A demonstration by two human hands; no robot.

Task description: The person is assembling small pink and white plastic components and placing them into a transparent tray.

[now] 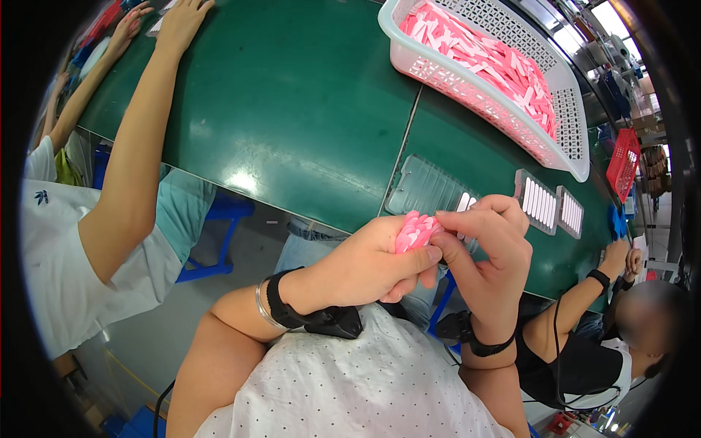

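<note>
My left hand (369, 255) is closed around a bundle of pink strips (416, 231), thin and flat with rounded ends, like small nail files. My right hand (493, 244) meets it from the right, thumb and forefinger pinched at the bundle's edge; whether a single strip is between those fingertips is hard to make out. Just beyond the hands lies a clear plastic tray (422, 184) with grooves, holding a few white strips at its right end, partly behind my right hand. Farther right are a clear tray filled with white strips (538, 204) and a smaller filled tray (569, 213).
A white perforated basket (467, 78) heaped with pink and white strips (485, 55) stands at the far right of the green table (292, 109). A person's arm (135, 146) reaches over the table at left. Another person's hand (615, 257) is at right, near a red basket (623, 164).
</note>
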